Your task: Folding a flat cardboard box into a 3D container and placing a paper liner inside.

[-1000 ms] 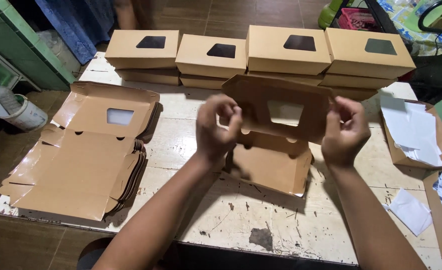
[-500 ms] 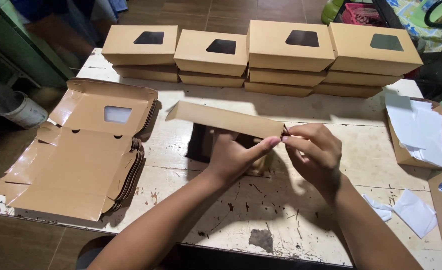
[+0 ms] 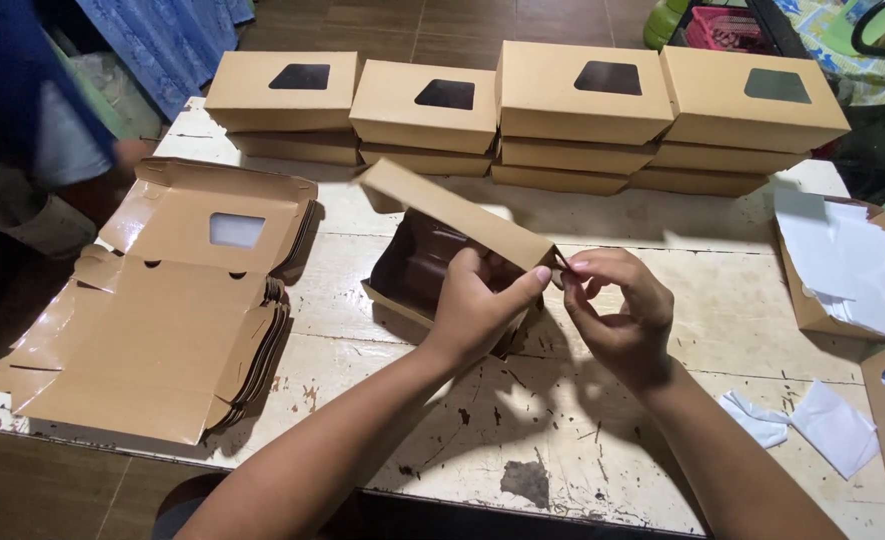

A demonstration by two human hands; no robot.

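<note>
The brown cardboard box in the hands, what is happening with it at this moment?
A person is folding a half-formed cardboard box over a worn white table. The left hand grips the box wall, and the right hand pinches its corner. A pile of flat box blanks lies to the left. Stacks of finished windowed boxes stand in a row at the table's far edge. White paper scraps lie to the right.
</note>
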